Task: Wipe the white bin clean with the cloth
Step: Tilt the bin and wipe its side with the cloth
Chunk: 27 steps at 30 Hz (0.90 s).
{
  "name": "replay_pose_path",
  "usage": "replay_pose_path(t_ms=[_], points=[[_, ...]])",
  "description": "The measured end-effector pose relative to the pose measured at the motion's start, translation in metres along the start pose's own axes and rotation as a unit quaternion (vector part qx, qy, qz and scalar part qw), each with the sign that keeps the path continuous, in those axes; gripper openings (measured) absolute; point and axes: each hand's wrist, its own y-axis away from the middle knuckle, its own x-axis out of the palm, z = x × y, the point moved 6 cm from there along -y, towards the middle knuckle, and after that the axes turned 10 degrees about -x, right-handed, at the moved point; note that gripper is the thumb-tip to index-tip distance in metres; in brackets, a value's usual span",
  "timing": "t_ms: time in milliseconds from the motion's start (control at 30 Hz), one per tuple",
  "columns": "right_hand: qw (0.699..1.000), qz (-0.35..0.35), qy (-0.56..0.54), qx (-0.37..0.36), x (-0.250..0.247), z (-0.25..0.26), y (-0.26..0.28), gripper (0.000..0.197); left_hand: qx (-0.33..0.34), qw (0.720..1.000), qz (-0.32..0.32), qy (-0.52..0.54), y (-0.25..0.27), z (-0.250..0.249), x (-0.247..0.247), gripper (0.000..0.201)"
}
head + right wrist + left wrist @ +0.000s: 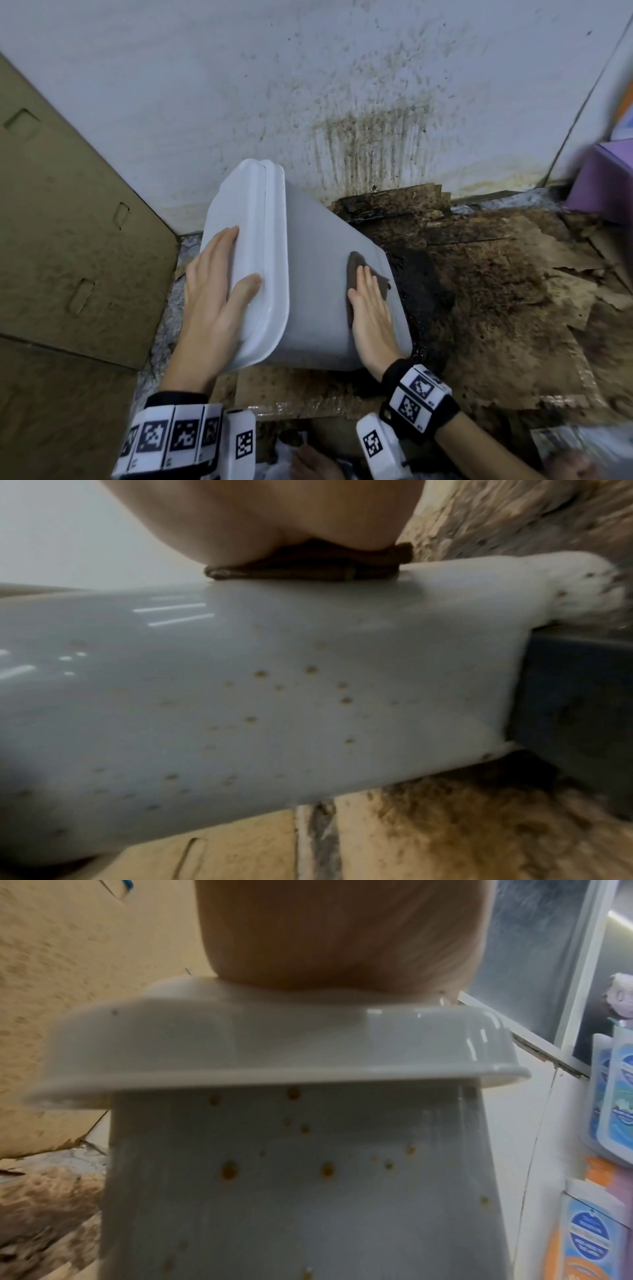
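Note:
The white bin (315,246) lies tilted on its side, lid end to the left and base toward the stained floor. My left hand (219,277) lies flat with straight fingers on the lid (246,205), steadying it. My right hand (371,301) presses a dark brown cloth (356,265) flat against the bin's upper side near its base. In the left wrist view the lid rim (274,1047) and the bin wall (291,1191) show brown spots. In the right wrist view the folded cloth (308,566) sits under my palm, and the bin's side (274,696) is speckled with brown dots.
Soiled, dark-stained cardboard (479,291) covers the floor to the right of the bin. A spattered white wall (342,102) stands behind. Brown cardboard sheets (68,222) lean at the left. A purple box (603,178) sits at the far right.

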Motion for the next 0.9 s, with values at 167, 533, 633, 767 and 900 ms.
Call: replay_pose_path(t_ms=[167,533,633,767,900], points=[[0.997,0.028,-0.051,-0.047,0.012,0.054,0.011,0.051,-0.002,1.0,-0.002,-0.006,-0.001,0.003,0.0,0.075],[0.976,-0.04,0.071,-0.204,0.011,0.06,0.019,0.061,-0.003,1.0,-0.005,-0.008,-0.001,0.005,-0.001,0.074],[0.974,-0.049,0.04,-0.218,0.011,0.052,0.019,0.057,0.004,1.0,-0.003,-0.011,0.0,0.003,-0.001,0.069],[0.974,-0.042,0.032,-0.22,0.01,0.029,0.018,0.056,-0.007,1.0,0.001,0.004,0.0,0.006,-0.003,0.069],[0.977,-0.066,0.043,-0.199,0.002,-0.011,0.021,0.057,-0.002,1.0,-0.008,0.008,0.0,0.008,-0.005,0.07]])
